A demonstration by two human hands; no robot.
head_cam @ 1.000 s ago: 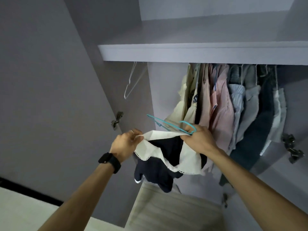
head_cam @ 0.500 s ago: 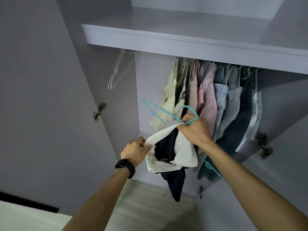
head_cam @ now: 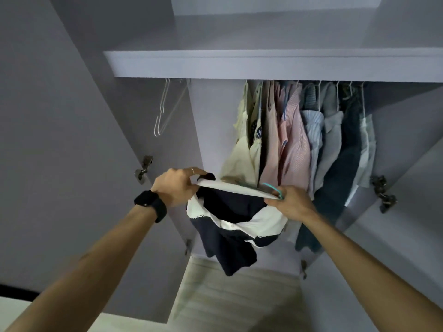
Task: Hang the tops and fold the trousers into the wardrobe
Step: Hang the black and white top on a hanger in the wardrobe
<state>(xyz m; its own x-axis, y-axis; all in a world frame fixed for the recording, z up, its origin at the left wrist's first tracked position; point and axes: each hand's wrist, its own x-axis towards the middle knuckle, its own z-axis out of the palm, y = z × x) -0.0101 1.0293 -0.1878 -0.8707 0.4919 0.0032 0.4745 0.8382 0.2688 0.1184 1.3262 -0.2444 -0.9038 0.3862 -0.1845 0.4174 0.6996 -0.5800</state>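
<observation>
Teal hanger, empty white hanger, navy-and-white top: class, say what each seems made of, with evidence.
Teal hanger: probably plastic-coated wire; thin, smooth, evenly coloured.
Empty white hanger: likely coated wire too; slim, slightly glossy.
Navy-and-white top: soft cloth, matt; it drapes and folds.

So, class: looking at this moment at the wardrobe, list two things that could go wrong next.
1. The navy-and-white top hangs bunched between the left hand and right hand; whether it sits on the teal hanger is hidden, so it could drop.
2. The hung clothes are tightly packed, so hanging it there could snag a neighbour.
</observation>
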